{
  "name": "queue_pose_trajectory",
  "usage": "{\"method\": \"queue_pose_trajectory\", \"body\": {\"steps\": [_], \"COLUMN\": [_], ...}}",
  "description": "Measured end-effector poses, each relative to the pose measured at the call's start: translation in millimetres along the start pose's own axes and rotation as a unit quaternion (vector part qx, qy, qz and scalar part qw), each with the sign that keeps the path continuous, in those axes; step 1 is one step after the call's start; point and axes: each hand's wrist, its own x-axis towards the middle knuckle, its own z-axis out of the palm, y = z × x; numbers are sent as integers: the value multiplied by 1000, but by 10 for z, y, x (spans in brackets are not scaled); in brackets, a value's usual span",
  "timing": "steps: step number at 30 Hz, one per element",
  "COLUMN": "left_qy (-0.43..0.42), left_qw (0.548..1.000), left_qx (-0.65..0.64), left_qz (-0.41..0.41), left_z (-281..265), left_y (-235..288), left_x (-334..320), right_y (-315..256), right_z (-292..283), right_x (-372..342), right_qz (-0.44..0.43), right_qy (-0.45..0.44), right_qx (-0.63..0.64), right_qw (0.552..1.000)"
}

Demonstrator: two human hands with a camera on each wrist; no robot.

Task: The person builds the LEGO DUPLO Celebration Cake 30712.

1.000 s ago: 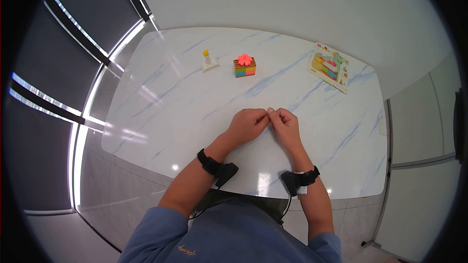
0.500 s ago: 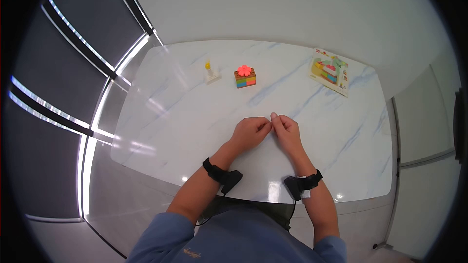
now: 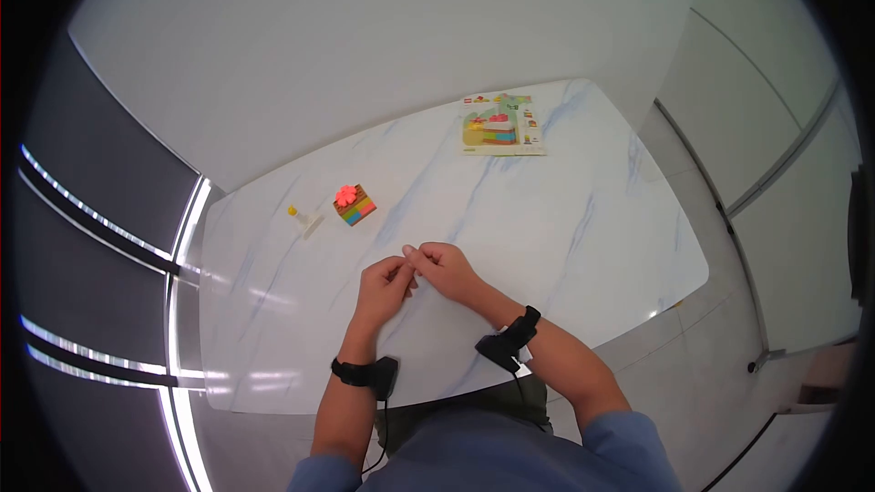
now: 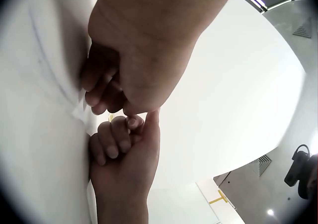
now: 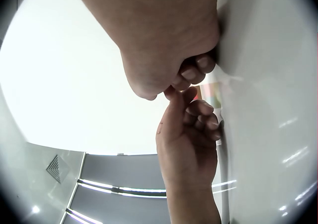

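My left hand (image 3: 384, 289) and right hand (image 3: 445, 270) rest on the white table near its front, meeting at the fingertips. Both have loosely curled fingers and hold nothing. In the left wrist view the curled fingers of the right hand (image 4: 124, 152) show below the left hand (image 4: 141, 55). Beyond them in the head view stands a small brick cake (image 3: 355, 205), brown on top with coloured layers and a pink flower (image 3: 346, 195). To its left is a white brick piece (image 3: 311, 224) bearing a yellow-tipped candle (image 3: 293, 212).
A booklet (image 3: 502, 127) picturing a brick cake lies at the table's far edge. The marbled table (image 3: 583, 219) has rounded corners. Dark blinds (image 3: 100, 200) are on the left, pale panels (image 3: 802, 246) on the right. Each wrist wears a black strapped camera (image 3: 372, 374).
The head view has swung to the right, so the table, bricks and booklet appear farther left and tilted. The hands stay together at the fingertips; the bricks and booklet keep their places on the table.
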Motion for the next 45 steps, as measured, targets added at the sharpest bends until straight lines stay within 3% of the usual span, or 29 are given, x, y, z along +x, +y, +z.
{"method": "queue_pose_trajectory", "body": {"steps": [6,9,10,12,15,18,21,22,24,25,27,28,29,31,34,38,43,45], "left_qy": [-6,77,134,240,286,225,144,130,105,97,88,43,20,-21,-28,-51,-111,-88], "left_qw": [999,994,965,831,735,768,890,898,912,926,945,978,990,997,985,984,974,990], "left_qx": [-39,52,166,377,478,497,383,380,373,335,260,174,103,-46,-169,-170,-196,-107], "left_qz": [0,51,151,331,386,335,200,180,134,149,176,106,90,63,-5,-27,-20,20], "left_z": [-87,-280,-381,-534,-670,-787,-730,-720,-674,-633,-522,-478,-435,-343,-248,-288,-375,-401], "left_y": [113,169,197,247,404,177,158,161,263,256,268,306,305,265,224,63,51,9], "left_x": [44,180,276,490,758,1014,1029,1026,943,884,717,591,473,265,24,-83,-98,-78], "right_y": [-31,-8,-13,22,0,-37,-51,-41,113,209,120,188,160,28,-82,-101,-202,-240], "right_z": [-24,-21,-16,-28,-16,-4,-27,-18,-5,22,14,35,57,73,63,32,54,72], "right_x": [-11,-10,1,20,17,2,-10,-8,39,54,67,118,124,87,-23,-45,-70,-72], "right_qz": [20,34,36,41,42,51,49,47,3,-17,-32,-73,-76,-81,-14,18,35,32], "right_qy": [3,5,9,12,10,2,2,1,37,51,167,201,202,205,55,12,13,8], "right_qx": [24,17,19,15,9,-8,-10,-5,30,48,50,94,98,103,107,-9,33,29], "right_qw": [1000,999,999,999,999,999,999,999,999,997,984,972,971,970,993,1000,999,999]}}
